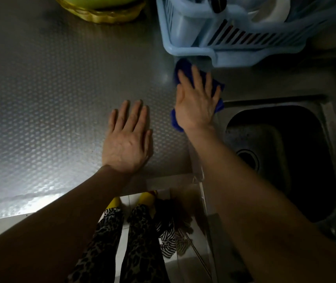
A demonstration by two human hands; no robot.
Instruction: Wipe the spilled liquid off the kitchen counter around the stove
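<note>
Blue cloth (pixel 181 66) under your right hand (pixel 196 101), between dish rack (pixel 193 45) and sink (pixel 265 103).
Your straight fingers (pixel 196 77) press it flat, pointing toward the rack; your left hand (pixel 129 139) rests released on the tabletop (pixel 50 88), left of the cloth.

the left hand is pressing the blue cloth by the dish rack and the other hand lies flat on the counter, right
Wrong hand: the head view shows the right hand pressing the blue cloth by the dish rack, while the left hand lies flat on the counter.
</note>
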